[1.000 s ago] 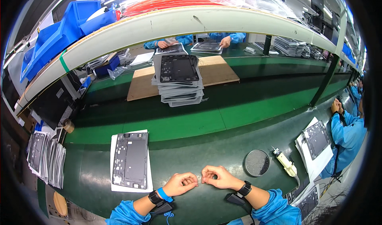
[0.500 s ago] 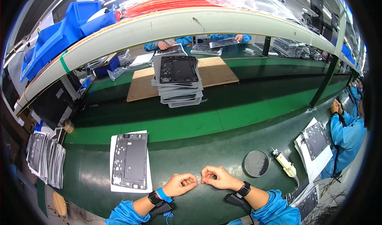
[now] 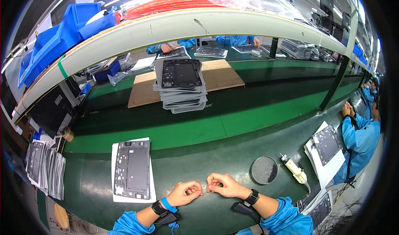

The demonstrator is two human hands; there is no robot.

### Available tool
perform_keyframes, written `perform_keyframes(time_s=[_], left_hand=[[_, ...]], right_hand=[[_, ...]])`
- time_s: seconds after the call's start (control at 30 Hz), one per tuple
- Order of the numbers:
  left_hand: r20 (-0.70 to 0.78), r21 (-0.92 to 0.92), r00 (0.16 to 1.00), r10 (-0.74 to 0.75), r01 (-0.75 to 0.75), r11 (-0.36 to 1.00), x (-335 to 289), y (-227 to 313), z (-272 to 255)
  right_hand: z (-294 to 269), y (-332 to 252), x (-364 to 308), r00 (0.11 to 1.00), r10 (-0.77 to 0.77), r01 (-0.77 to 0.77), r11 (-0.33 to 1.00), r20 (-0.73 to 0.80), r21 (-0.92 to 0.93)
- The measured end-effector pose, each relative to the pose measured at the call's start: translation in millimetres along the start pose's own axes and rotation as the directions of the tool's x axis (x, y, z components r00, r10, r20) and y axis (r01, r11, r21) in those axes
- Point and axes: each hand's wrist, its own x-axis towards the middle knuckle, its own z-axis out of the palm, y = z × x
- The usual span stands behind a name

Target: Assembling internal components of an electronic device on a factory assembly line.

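Note:
My left hand [image 3: 183, 193] rests on the green bench, its fingers curled in with nothing visible in them. Close by on its right, my right hand [image 3: 226, 186] lies with thumb and fingers bent together, also showing nothing held. A narrow gap separates the two sets of fingertips. To the left of my hands a black tablet housing [image 3: 137, 164] with small white pads lies on white paper sheets. Beyond my right hand sits a round dark dish [image 3: 264, 170] holding small dark parts, and next to it a cream-coloured electric screwdriver [image 3: 296, 171] with a cable.
A tall stack of tablet housings [image 3: 181, 74] on a wooden board [image 3: 222, 75] stands ahead, beneath a shelf [image 3: 199, 23] with blue bins [image 3: 58, 40]. More housings are stacked at far left [image 3: 46, 168] and right [image 3: 327, 145]. Co-workers in blue sit opposite and at right [image 3: 358, 145].
The whole view has shifted slightly left. My hands keep nearly the same pose on the bench. Across the line, a co-worker's tablet part has been lowered flat to the table.

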Motion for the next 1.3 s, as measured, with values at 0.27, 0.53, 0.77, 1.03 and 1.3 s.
perform_keyframes(time_s=[0.27, 0.53, 0.77, 1.03, 1.3], left_hand=[[-0.009, -0.04, 1.0, -0.003, 0.002, 0.999, 0.1, -2.5, 0.6], [-0.016, -0.079, 1.0, -0.004, 0.003, 0.997, -0.2, -4.8, 0.2], [0.009, -0.038, 1.0, -0.016, 0.016, 0.999, 0.3, 0.9, 2.2], [0.011, -0.053, 1.0, 0.024, -0.023, 0.998, 3.0, -6.0, 0.8], [-0.031, -0.133, 0.999, -0.022, 0.018, 0.991, -1.5, -8.5, -1.8]], right_hand=[[-0.9, -0.6, -0.1, 1.0, 0.003, -0.004, 1.0, 0.005, 0.014], [0.2, -7.2, -0.1, 1.0, -0.006, 0.006, 1.0, -0.011, -0.03], [1.4, -0.6, -2.5, 1.0, -0.029, 0.029, 0.999, -0.007, -0.019], [-0.4, 4.4, 0.5, 0.993, -0.12, 0.119, 0.992, -0.022, -0.031], [4.0, 9.9, 6.0, 0.992, -0.122, 0.122, 0.992, -0.035, 0.005]])
